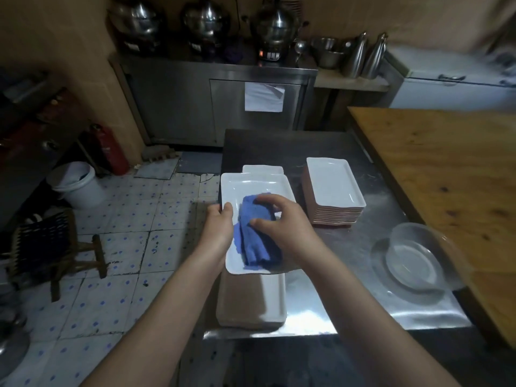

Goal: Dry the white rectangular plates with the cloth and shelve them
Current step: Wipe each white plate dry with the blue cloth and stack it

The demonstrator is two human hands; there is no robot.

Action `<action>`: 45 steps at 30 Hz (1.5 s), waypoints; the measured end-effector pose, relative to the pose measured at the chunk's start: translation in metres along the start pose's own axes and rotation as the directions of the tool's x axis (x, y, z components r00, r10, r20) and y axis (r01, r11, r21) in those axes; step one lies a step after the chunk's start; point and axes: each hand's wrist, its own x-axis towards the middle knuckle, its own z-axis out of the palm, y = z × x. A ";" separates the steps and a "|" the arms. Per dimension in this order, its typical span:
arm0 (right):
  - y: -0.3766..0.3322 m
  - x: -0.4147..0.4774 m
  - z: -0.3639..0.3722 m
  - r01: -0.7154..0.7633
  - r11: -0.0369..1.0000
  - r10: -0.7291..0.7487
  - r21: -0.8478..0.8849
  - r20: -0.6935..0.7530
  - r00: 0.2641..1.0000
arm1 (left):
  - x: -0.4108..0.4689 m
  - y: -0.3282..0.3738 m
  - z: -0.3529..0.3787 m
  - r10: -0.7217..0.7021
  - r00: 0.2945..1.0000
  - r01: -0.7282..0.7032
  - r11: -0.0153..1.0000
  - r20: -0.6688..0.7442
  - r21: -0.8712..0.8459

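1. The left hand (216,227) is gripping the 9 o'clock edge of a white rectangular plate (251,185), thumb curled over the rim, fingers hidden beneath; the plate is being held tilted above the steel table (349,247).
2. The right hand (282,222) is pressing a blue cloth (257,238) into the plate's well, fingers and thumb bent round the bunched fabric; the cloth is trailing toward the plate's 6 o'clock end.
3. A tall plate stack (333,188) is sitting at 3 o'clock of the held plate, near but apart; a lower stack (268,300) is lying at 6 o'clock, partly under it; another plate (262,169) is peeking out at 12 o'clock.
4. Clear glass dishes (413,261) are resting at 4 o'clock, beside the wooden table (446,163).
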 end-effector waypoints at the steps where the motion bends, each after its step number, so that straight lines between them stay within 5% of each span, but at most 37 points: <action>1: 0.000 -0.006 -0.002 0.040 0.992 -0.043 -0.117 -0.019 0.999 | -0.007 -0.001 -0.003 0.000 1.000 0.000 1.000 0.011 -0.008; 8: 0.002 -0.044 -0.023 0.234 0.661 -0.301 -0.713 0.033 0.953 | -0.051 -0.005 -0.001 0.038 0.999 -0.038 0.999 0.015 0.033; 19: 0.041 -0.084 -0.044 0.439 0.743 -0.275 -0.506 0.367 0.889 | -0.115 -0.022 0.057 0.053 0.998 -0.052 0.998 -0.047 0.033; 28: 0.042 -0.055 -0.067 0.285 0.535 -0.241 -0.795 0.180 0.954 | -0.127 -0.030 0.064 0.073 0.995 -0.067 0.994 -0.062 0.087; 33: 0.055 -0.081 -0.071 0.231 0.613 -0.176 -0.755 0.155 0.972 | -0.116 -0.027 0.056 0.090 0.990 -0.085 0.995 -0.105 0.047; 40: 0.041 -0.085 -0.047 0.390 0.716 -0.254 -0.579 0.304 0.918 | -0.109 -0.028 0.061 0.108 0.993 -0.105 0.992 -0.043 0.072; 45: 0.035 -0.044 -0.058 0.352 0.626 -0.261 -0.696 0.239 0.935 | -0.112 -0.027 0.069 0.134 0.990 -0.127 0.984 -0.049 0.121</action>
